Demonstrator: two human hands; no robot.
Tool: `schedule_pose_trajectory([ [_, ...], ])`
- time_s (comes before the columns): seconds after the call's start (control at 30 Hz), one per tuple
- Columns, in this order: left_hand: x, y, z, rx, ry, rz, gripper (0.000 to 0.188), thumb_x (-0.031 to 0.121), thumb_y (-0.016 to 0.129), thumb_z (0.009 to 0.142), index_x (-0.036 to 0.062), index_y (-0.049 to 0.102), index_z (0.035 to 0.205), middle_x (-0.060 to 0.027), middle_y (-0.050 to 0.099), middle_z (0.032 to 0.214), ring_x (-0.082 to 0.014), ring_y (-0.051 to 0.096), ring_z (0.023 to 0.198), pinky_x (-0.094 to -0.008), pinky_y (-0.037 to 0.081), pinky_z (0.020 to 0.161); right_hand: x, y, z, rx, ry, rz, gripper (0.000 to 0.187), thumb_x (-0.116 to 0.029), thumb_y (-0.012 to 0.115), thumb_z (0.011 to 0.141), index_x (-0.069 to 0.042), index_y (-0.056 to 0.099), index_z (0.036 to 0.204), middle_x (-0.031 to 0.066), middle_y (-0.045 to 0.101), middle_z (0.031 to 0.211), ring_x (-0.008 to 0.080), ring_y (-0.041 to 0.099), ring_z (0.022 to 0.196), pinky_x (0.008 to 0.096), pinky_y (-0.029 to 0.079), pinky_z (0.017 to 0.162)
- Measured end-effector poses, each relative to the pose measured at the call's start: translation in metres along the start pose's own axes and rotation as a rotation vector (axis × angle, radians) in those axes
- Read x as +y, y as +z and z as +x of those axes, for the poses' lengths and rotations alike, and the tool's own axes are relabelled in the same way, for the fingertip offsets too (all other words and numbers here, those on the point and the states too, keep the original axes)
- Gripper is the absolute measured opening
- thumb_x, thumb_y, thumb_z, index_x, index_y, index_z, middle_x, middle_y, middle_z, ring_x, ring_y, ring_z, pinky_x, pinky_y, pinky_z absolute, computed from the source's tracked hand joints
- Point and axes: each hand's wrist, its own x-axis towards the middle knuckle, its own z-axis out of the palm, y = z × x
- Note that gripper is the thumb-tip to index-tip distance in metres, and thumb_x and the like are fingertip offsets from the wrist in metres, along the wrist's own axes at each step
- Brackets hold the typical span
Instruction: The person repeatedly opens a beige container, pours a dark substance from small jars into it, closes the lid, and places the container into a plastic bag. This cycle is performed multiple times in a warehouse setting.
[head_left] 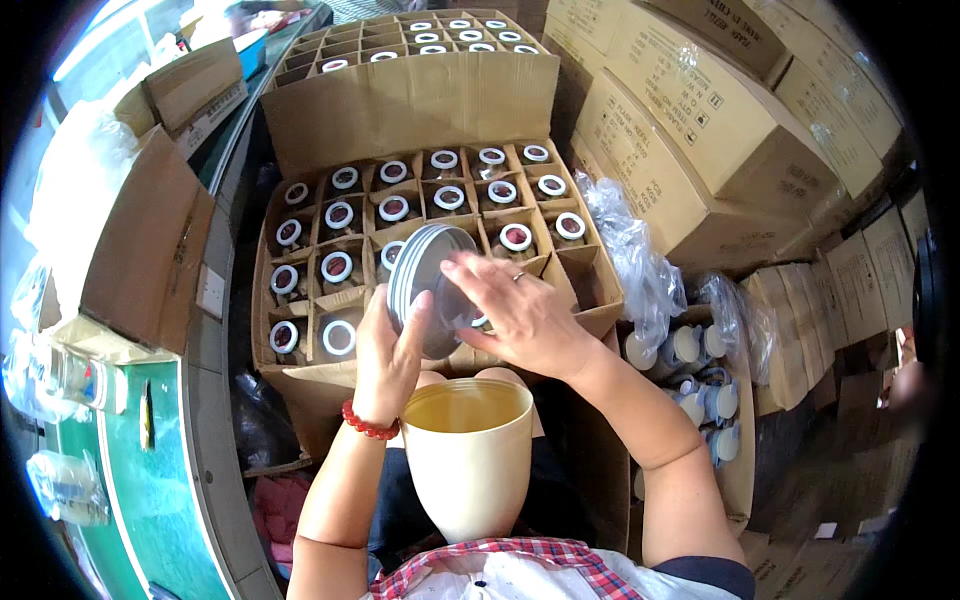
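My left hand (390, 350) grips a round, shallow grey-and-white plastic piece (420, 285) with a ribbed rim, tilted on its side above my lap. The fingers of my right hand (510, 310), apart and slightly blurred, reach across its face; whether they press on it is hard to tell. Below both hands, a cream-coloured tapered container (468, 470) stands between my legs with its wide mouth up. Just beyond my hands is an open carton (300, 380) with cardboard dividers, holding many round-topped pieces with white rims (338, 266).
Another divided carton (400, 100) stands behind. Stacked closed cartons (680, 120) rise at the right, beside crumpled clear plastic (635, 260) and an open box of pale cups (720, 400). On the left is a green-topped table (165, 480) with an opened carton (140, 250).
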Motion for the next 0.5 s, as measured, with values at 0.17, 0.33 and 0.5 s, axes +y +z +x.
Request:
schedule_pose_trajectory([
  [0.17, -0.013, 0.0, 0.003, -0.035, 0.005, 0.054, 0.029, 0.017, 0.057, 0.097, -0.0026, 0.055, 0.119, -0.0116, 0.062, 0.104, -0.018, 0.058, 0.094, -0.0315, 0.046, 0.083, 0.025, 0.01, -0.02, -0.119, 0.594, 0.339, 0.049, -0.045, 0.063, 0.09, -0.002, 0.063, 0.114, 0.0106, 0.062, 0.058, 0.0246, 0.063, 0.049, 0.0356, 0.049, 0.046],
  [0.33, -0.055, -0.027, 0.021, 0.337, -0.416, -0.649, 0.039, 0.031, 0.048, 0.1, 0.0028, 0.051, 0.126, -0.0098, 0.06, 0.118, -0.0195, 0.057, 0.111, -0.0362, 0.047, 0.094, 0.166, 0.019, -0.086, -0.296, 0.793, -0.231, 0.029, -0.03, 0.072, 0.081, -0.013, 0.067, 0.105, 0.0083, 0.066, 0.099, 0.0246, 0.064, 0.093, 0.0391, 0.049, 0.078],
  [0.5, -0.11, -0.031, 0.002, -0.155, -0.439, -1.14, 0.03, 0.033, 0.048, 0.098, 0.0069, 0.058, 0.11, -0.0102, 0.064, 0.095, -0.026, 0.065, 0.082, -0.039, 0.058, 0.068, 0.232, 0.053, -0.112, -0.749, 0.921, -0.458, 0.036, -0.033, 0.078, 0.073, -0.018, 0.071, 0.106, 0.0084, 0.059, 0.122, 0.0289, 0.044, 0.127, 0.0552, 0.027, 0.104],
])
